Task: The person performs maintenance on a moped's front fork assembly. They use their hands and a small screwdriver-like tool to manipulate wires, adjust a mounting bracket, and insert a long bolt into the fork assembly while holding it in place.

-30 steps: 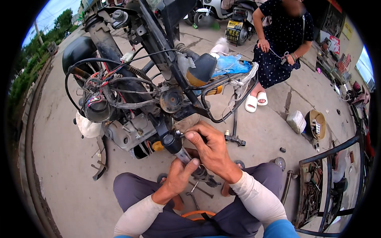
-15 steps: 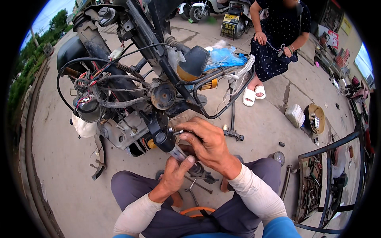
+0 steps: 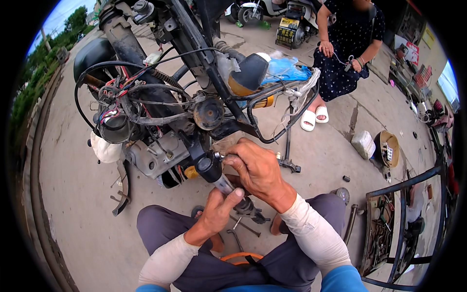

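A partly stripped motorbike or scooter front end fills the upper left. Its fork tube [image 3: 223, 185], silver above and dark below, sits in a black clamp [image 3: 206, 164] and slants down toward me. My left hand [image 3: 217, 212] is wrapped round the tube just below the clamp, thumb along its near side. At the clamp's right side, my right hand [image 3: 259, 171] is closed, thumb and forefinger pinching a small bolt [image 3: 219, 156] whose shiny end shows. Part of that bolt is hidden by the fingertips and the clamp.
Loose wiring [image 3: 127, 95] hangs left of the frame. A curved dark metal part [image 3: 122, 192] and a wrench [image 3: 235, 239] lie on the concrete. At right stand a black metal rack [image 3: 403, 219] and a tool tray [image 3: 381, 228]. Another person [image 3: 346, 53] holds a cable [image 3: 339, 57] at the back.
My right fingers have drawn in close to the clamp, and less of the bolt shows. The left hand keeps its hold on the tube. The view has shifted slightly.
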`<action>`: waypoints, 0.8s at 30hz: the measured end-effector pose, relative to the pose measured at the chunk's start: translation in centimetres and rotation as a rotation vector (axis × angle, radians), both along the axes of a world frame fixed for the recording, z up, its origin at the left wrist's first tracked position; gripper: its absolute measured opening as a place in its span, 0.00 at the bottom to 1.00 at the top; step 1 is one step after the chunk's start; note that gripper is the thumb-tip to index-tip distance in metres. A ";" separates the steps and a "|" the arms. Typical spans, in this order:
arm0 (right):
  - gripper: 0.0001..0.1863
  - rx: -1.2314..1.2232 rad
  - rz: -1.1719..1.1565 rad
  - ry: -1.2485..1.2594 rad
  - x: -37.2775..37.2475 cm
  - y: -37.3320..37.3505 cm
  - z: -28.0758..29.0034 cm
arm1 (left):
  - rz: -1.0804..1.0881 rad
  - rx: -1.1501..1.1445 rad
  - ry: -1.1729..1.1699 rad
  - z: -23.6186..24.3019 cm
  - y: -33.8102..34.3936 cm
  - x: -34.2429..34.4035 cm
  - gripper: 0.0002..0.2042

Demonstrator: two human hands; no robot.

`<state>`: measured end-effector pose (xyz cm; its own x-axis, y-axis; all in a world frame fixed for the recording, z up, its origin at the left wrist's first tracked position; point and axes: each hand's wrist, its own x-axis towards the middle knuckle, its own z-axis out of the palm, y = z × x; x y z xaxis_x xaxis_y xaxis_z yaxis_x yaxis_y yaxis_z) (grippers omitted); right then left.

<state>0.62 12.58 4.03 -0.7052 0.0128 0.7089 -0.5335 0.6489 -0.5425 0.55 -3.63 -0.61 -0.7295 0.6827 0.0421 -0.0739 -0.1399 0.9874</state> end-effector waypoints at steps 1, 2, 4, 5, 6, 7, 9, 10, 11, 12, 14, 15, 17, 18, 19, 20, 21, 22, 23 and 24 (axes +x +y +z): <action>0.06 0.023 0.000 -0.002 -0.1 0.1 -0.1 | 0.002 -0.011 0.003 -0.1 0.0 0.0 0.21; 0.06 0.046 0.000 -0.004 -0.2 0.2 -0.1 | 0.000 -0.017 0.011 0.0 0.0 0.0 0.21; 0.06 -0.044 0.063 -0.010 -0.2 0.3 -0.6 | -0.011 -0.043 0.004 -0.2 -0.2 0.1 0.21; 0.06 -0.089 0.094 -0.013 -0.3 0.5 -0.7 | -0.015 -0.032 0.008 0.1 0.0 -0.1 0.21; 0.10 -0.103 0.099 -0.124 -0.2 0.8 0.6 | -0.014 -0.017 0.016 0.7 0.4 -0.6 0.21; 0.11 -0.174 0.104 -0.152 0.0 0.7 1.0 | -0.012 -0.001 0.025 0.9 0.6 -0.8 0.21; 0.11 -0.261 0.115 -0.325 1.9 -0.2 0.9 | -0.005 -0.018 -0.004 0.3 -0.1 0.1 0.21; 0.10 -0.160 0.103 -0.233 1.7 -0.2 0.9 | 0.003 -0.010 0.011 0.1 0.0 0.1 0.20; 0.09 -0.125 0.092 -0.153 1.1 0.0 0.6 | 0.011 -0.001 0.025 0.2 0.1 0.0 0.20; 0.09 -0.086 0.082 -0.139 1.0 0.2 0.5 | -0.018 -0.034 -0.007 0.2 -0.2 0.0 0.21; 0.09 -0.015 0.066 -0.099 0.7 0.4 0.6 | -0.009 -0.008 0.001 0.4 0.1 -0.1 0.21; 0.08 0.013 0.060 -0.081 0.5 0.6 0.6 | -0.005 0.002 -0.004 0.4 0.2 0.0 0.21; 0.07 0.044 0.045 -0.054 0.3 0.5 0.4 | -0.029 -0.035 -0.025 0.3 -0.2 -0.2 0.22; 0.05 0.049 0.036 -0.042 0.1 0.5 0.4 | -0.042 -0.050 -0.033 0.3 -0.3 -0.3 0.22; 0.04 0.055 0.027 -0.030 0.0 0.5 0.3 | -0.040 -0.047 -0.027 0.3 -0.2 -0.3 0.22; 0.04 0.062 0.029 -0.038 0.0 0.5 0.3 | -0.039 -0.044 -0.022 0.4 -0.2 -0.2 0.22; 0.05 0.069 0.031 -0.045 0.0 0.5 0.3 | -0.038 -0.041 -0.015 0.4 -0.1 -0.2 0.22; 0.06 0.076 0.032 -0.051 -0.1 0.6 0.3 | -0.031 -0.038 -0.007 0.4 -0.1 -0.2 0.22; 0.07 0.086 0.034 -0.058 -0.1 0.7 0.2 | -0.025 -0.034 0.001 0.5 -0.1 -0.2 0.22; 0.08 0.094 0.035 -0.064 -0.3 0.7 -0.1 | -0.018 -0.034 0.008 0.4 -0.1 -0.2 0.22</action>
<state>0.36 13.24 3.98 -0.7482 -0.0770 0.6590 -0.5228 0.6799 -0.5142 0.39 -3.73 -0.17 -0.7166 0.6971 0.0250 -0.0679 -0.1054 0.9921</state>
